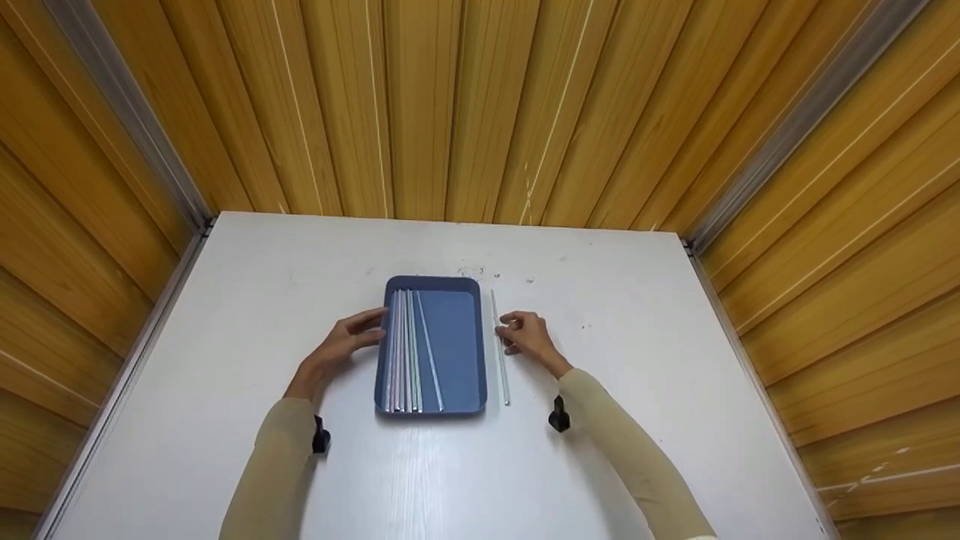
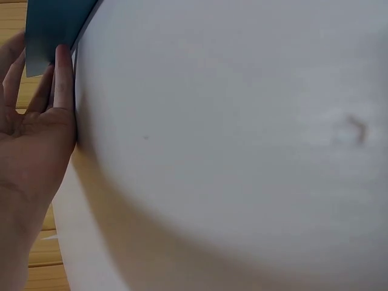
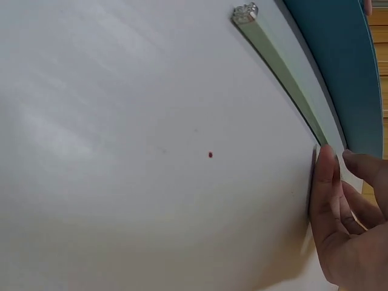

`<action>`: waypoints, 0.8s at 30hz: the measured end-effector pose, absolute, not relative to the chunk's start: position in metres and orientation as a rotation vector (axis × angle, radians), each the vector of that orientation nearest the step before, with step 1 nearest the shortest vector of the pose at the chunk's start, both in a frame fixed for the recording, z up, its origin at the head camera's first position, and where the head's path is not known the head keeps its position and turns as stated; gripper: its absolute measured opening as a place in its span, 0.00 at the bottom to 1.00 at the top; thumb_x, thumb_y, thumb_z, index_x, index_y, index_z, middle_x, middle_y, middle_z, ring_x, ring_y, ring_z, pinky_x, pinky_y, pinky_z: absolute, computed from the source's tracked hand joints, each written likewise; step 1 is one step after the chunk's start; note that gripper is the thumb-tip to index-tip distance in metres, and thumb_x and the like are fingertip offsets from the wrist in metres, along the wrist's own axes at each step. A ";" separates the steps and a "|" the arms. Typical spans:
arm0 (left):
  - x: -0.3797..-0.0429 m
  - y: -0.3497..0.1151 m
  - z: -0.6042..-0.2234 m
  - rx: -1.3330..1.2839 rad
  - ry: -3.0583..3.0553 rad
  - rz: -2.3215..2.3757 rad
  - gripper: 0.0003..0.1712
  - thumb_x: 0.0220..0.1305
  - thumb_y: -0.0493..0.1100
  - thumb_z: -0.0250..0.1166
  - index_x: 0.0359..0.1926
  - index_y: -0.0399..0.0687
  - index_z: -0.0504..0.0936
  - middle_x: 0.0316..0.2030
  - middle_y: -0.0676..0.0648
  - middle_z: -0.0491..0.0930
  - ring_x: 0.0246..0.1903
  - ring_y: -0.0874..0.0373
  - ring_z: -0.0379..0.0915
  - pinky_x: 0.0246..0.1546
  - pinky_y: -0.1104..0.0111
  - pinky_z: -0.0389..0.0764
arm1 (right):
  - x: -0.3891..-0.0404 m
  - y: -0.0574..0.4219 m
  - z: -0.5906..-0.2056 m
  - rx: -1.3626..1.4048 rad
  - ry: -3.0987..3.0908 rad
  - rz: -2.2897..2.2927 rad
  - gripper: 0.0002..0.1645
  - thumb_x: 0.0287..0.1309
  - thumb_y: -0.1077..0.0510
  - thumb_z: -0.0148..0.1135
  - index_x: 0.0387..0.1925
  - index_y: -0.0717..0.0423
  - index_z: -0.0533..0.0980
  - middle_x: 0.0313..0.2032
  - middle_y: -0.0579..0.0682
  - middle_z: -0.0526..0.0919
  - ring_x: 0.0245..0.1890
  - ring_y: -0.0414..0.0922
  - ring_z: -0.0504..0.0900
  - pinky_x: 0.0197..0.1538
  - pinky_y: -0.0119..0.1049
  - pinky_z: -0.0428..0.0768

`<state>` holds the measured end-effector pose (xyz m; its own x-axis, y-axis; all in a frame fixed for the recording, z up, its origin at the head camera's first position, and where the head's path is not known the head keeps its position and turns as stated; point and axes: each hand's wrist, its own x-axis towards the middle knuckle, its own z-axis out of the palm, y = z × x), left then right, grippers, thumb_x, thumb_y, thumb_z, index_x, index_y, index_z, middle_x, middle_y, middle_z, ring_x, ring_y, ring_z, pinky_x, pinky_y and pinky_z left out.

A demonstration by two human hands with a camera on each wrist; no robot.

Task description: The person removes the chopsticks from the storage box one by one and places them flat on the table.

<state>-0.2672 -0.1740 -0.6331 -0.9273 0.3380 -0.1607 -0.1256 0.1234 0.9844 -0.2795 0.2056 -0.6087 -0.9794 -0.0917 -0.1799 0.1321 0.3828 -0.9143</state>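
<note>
A blue rectangular tray (image 1: 459, 341) stands upright on the table, holding several thin pale sticks (image 1: 406, 352) side by side along its left part. One more stick (image 1: 430, 352) slants apart from that row. At the tray's left wall my left hand (image 1: 346, 339) rests with fairly straight fingers; the left wrist view shows the fingertips against the wall. Just right of the tray lies a pale-green stick (image 1: 505, 379) with a clear, crinkled-looking end in the right wrist view. My right hand (image 1: 529, 335) pinches it near its middle between thumb and fingers.
The white table (image 1: 420, 480) carries small marks and specks behind the tray. Wood-patterned panels (image 1: 420, 112) rise at the back and both sides, with metal posts at the corners. A black device (image 1: 559, 415) sits at the right wrist, another (image 1: 321, 436) at the left.
</note>
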 end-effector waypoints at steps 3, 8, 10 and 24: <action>-0.266 -0.173 -0.633 0.181 2.046 1.878 0.32 0.71 0.40 0.65 0.74 0.47 0.70 0.74 0.39 0.67 0.74 0.44 0.62 0.73 0.51 0.69 | -0.280 0.210 -0.603 -0.003 2.499 -1.565 0.16 0.64 0.65 0.65 0.51 0.72 0.81 0.27 0.60 0.86 0.20 0.39 0.82 0.23 0.32 0.85; -0.264 -0.173 -0.631 0.153 2.040 1.889 0.31 0.72 0.40 0.65 0.73 0.46 0.71 0.74 0.40 0.67 0.76 0.44 0.60 0.75 0.50 0.65 | -0.286 0.211 -0.586 -0.131 2.581 -1.447 0.16 0.66 0.64 0.64 0.51 0.70 0.82 0.34 0.67 0.87 0.23 0.43 0.86 0.25 0.32 0.85; -0.262 -0.173 -0.630 0.151 2.052 1.879 0.31 0.72 0.41 0.65 0.73 0.46 0.70 0.75 0.39 0.66 0.76 0.44 0.59 0.76 0.50 0.64 | -0.290 0.209 -0.579 -0.164 2.553 -1.442 0.17 0.67 0.64 0.63 0.53 0.70 0.81 0.35 0.65 0.87 0.25 0.43 0.86 0.27 0.31 0.86; -0.258 -0.175 -0.634 0.142 2.077 1.898 0.33 0.69 0.42 0.68 0.73 0.47 0.72 0.75 0.40 0.66 0.77 0.43 0.57 0.79 0.49 0.57 | -0.305 0.166 -0.546 -0.432 2.440 -1.442 0.18 0.68 0.64 0.61 0.56 0.71 0.80 0.42 0.76 0.85 0.38 0.62 0.88 0.42 0.50 0.90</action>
<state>-0.2585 -0.1751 -0.6338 -0.9430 0.2870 -0.1685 -0.1421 0.1108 0.9836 -0.3045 0.1659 -0.5464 -0.9180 -0.3880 -0.0824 -0.1148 0.4587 -0.8811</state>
